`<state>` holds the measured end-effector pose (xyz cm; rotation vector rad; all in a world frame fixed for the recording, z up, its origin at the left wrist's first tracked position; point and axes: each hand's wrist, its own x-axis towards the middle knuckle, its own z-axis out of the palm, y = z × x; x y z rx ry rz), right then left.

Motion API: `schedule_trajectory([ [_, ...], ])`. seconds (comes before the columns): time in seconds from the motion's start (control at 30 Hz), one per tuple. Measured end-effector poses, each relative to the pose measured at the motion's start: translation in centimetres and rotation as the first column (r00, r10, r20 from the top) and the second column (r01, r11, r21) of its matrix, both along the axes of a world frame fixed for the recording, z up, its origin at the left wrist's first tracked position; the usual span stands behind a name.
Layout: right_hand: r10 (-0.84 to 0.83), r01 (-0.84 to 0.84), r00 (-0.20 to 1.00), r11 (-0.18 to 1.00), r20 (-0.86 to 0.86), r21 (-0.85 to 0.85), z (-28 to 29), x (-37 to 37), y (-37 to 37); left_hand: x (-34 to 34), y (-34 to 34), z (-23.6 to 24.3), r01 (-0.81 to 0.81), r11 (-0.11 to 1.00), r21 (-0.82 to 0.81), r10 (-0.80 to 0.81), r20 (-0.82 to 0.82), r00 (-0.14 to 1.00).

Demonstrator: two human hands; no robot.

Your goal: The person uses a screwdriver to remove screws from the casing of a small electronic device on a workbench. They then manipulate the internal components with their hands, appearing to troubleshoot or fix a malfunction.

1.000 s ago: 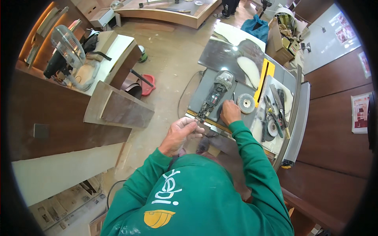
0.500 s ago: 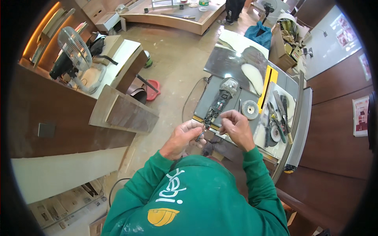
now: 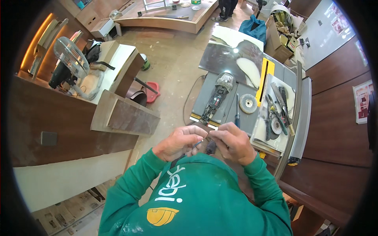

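1 left hand (image 3: 177, 142) is pinching thin blue wire (image 3: 198, 144); 1 right hand (image 3: 235, 144) is pressing fingertips together, contents unclear; 1 power tool (image 3: 216, 98) is lying far, seemingly opened, not yet closed.

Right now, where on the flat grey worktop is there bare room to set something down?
The flat grey worktop is bare left of the long black power tool, and in a narrow strip between that tool and the slim, dark-handled screwdriver. It is crowded on the white rectangular board, where metal hand tools lie close together.
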<state>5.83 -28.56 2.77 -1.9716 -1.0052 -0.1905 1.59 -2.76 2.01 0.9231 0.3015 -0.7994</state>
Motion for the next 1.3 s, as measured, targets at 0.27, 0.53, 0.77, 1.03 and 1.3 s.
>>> schedule_trajectory([
  [0.27, 0.294, -0.23, 0.887, 0.95, 0.356, -0.211, 4.0, 1.3, -1.0, -0.1, 1.0, -0.3, 0.166, 0.966, -0.196, -0.16, 0.048, 0.986],
  [0.53, 0.321, -0.294, 0.94, 0.934, 0.113, -0.203, 2.7, 1.8, -0.9, 0.6, 0.7, 2.0, 0.323, 0.943, 0.074, -0.331, 0.155, 0.931],
  [0.77, 0.174, 0.03, -0.148, 0.985, -0.974, 0.171, 1.0, -0.6, -1.6, -1.2, -2.0, 1.7, -0.472, 0.555, 0.685, -0.68, 0.7, 0.217],
  [1.03, -0.072, 0.059, 0.987, 0.994, -0.142, -0.094, -0.2, -1.2, -2.2, -0.9, -0.2, 0.8, 0.1, 0.946, 0.308, -0.195, 0.294, 0.936],
  [1.3, 0.312, -0.312, 0.95, 0.945, -0.017, -0.101, 1.3, 0.8, -1.5, -0.4, 0.1, 1.4, 0.289, 0.957, 0.024, -0.29, 0.09, 0.953],
])
